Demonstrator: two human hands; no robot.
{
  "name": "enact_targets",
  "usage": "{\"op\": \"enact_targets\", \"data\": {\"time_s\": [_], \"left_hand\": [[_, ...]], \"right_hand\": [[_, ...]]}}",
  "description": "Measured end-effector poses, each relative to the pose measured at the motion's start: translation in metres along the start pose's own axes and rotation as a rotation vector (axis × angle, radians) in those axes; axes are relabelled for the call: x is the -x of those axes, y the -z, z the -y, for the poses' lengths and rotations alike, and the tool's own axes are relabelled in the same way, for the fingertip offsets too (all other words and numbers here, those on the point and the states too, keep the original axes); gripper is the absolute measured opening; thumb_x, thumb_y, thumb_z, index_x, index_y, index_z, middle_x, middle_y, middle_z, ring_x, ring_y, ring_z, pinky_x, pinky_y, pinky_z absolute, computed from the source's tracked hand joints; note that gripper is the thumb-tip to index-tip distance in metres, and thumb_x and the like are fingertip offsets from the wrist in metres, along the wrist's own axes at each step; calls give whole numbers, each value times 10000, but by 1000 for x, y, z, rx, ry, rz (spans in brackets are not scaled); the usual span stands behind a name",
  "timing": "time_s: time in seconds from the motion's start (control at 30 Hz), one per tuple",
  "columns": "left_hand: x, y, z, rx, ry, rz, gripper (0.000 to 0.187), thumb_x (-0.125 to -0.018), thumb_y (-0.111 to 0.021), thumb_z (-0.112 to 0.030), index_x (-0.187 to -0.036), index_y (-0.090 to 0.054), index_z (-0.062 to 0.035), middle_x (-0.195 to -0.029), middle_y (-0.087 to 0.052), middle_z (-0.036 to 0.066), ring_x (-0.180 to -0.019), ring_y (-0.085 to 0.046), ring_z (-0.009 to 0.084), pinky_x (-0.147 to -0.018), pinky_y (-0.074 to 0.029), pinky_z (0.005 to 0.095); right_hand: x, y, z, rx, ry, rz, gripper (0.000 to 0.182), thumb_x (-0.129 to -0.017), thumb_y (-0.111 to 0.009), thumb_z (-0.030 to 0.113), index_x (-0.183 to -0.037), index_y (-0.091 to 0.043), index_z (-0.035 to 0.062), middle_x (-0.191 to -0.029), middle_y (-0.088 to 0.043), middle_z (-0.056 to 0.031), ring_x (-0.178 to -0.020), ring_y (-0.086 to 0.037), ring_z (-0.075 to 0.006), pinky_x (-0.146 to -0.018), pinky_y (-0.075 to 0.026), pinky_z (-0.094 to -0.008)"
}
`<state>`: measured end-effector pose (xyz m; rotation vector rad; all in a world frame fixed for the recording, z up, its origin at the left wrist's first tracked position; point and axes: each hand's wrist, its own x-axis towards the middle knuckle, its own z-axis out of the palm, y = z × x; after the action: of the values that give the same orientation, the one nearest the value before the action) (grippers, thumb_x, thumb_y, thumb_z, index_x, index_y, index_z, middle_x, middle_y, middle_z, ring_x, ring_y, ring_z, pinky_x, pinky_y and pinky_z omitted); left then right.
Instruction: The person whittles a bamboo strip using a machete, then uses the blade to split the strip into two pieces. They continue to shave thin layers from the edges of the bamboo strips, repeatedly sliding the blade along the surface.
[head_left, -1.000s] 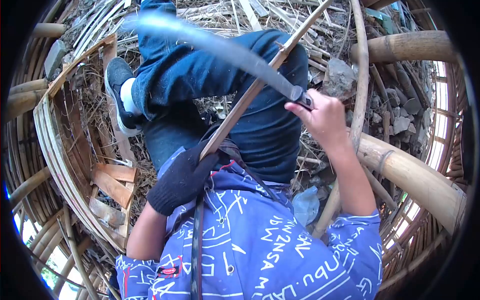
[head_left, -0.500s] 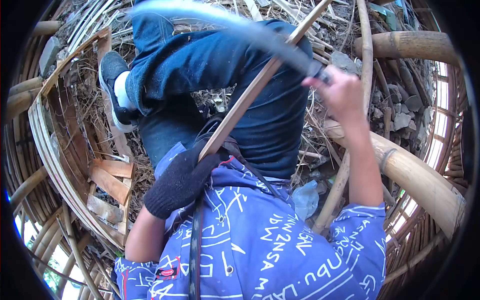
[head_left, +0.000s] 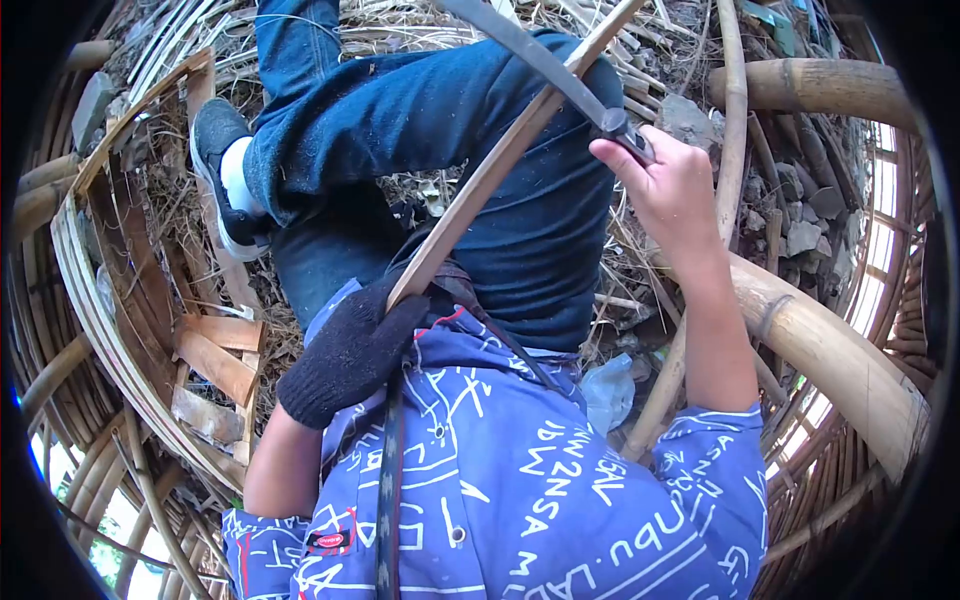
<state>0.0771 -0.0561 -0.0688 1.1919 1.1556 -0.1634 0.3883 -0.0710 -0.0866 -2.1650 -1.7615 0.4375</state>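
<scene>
A long pale bamboo strip point(head_left: 478, 192) slants up and right from my lap across my raised knee. My left hand point(head_left: 350, 352), in a dark knitted glove, is closed around its lower end, close against my shirt. My bare right hand point(head_left: 668, 190) is wrapped around the handle of a machete point(head_left: 535, 58). Its long grey blade crosses the strip's upper part over the knee and runs out past the top of the view. Part of the handle is hidden inside the right fist.
A thick bamboo pole point(head_left: 835, 345) lies to my right, with a thinner pole point(head_left: 733, 110) rising near my right hand. Rubble point(head_left: 803, 237) and split strips litter the ground. On the left stand a curved bundle of slats point(head_left: 95, 300) and flat wood pieces point(head_left: 215, 360).
The machete blade has swung from a blurred, flatter angle to a steeper one across the strip. My right hand has shifted slightly left, while my left hand keeps its hold.
</scene>
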Motion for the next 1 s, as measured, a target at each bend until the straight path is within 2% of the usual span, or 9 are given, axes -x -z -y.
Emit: {"op": "enact_targets", "data": {"time_s": [0.13,0.2,0.23,0.4,0.47,0.53,0.63,0.73,1.0], "left_hand": [[2,0,15,84,-58,-11,306,-969,-534,-330,-988,-612,-34,-623,-498,-32,-506,-441,53,-451,-329,235],[0,2,16,128,-25,20,320,-971,-537,-354,-972,-610,-43,-616,-483,-41,-493,-429,53,-437,-322,232],[-1,4,16,260,38,76,327,-969,-542,-374,-945,-604,-54,-609,-464,-47,-482,-414,51,-422,-307,226],[-8,15,18,449,166,199,338,-965,-548,-400,-887,-587,-73,-584,-424,-57,-452,-379,48,-393,-267,211],[-13,17,22,707,209,425,351,-966,-545,-398,-868,-581,-63,-564,-408,-54,-444,-371,48,-391,-271,211],[-13,14,25,698,186,405,349,-955,-563,-381,-859,-587,-46,-554,-441,-36,-437,-406,61,-395,-306,216],[-10,6,10,234,132,88,305,-911,-636,-306,-892,-642,-2,-622,-577,23,-503,-553,90,-443,-406,228],[-7,3,7,49,-10,-49,310,-908,-648,-299,-901,-652,11,-626,-585,23,-517,-562,81,-451,-419,231],[-3,17,-9,193,63,89,315,-905,-656,-308,-865,-638,4,-597,-576,16,-491,-560,83,-435,-422,229]], "right_hand": [[-1,9,4,-118,-88,-39,627,-831,-649,601,-657,-570,4,-509,-520,-126,-452,-519,-254,-474,-416,-364],[3,11,6,-265,-114,-88,604,-838,-677,555,-637,-550,0,-503,-501,-105,-448,-459,-185,-472,-395,-336],[6,8,4,-287,-128,-116,595,-850,-682,532,-626,-522,5,-492,-449,-54,-481,-408,-109,-468,-361,-308],[28,-17,1,-555,-300,-114,595,-878,-658,525,-610,-459,33,-515,-365,26,-544,-340,-55,-474,-287,-273],[34,-25,3,-715,-373,-141,583,-878,-660,526,-610,-458,49,-520,-390,45,-537,-348,-43,-469,-289,-255],[39,-25,7,-772,-395,-133,560,-880,-656,528,-620,-476,66,-526,-426,59,-514,-380,-25,-459,-298,-231],[47,-34,7,-858,-394,-52,543,-888,-602,569,-705,-512,65,-551,-505,17,-433,-461,-43,-400,-354,-187],[51,-39,12,-917,-405,-46,546,-889,-598,572,-706,-513,65,-551,-506,13,-433,-464,-45,-393,-355,-187],[51,-44,30,-968,-359,-15,495,-889,-658,498,-688,-557,56,-528,-481,40,-491,-455,-31,-454,-335,-215]]}}
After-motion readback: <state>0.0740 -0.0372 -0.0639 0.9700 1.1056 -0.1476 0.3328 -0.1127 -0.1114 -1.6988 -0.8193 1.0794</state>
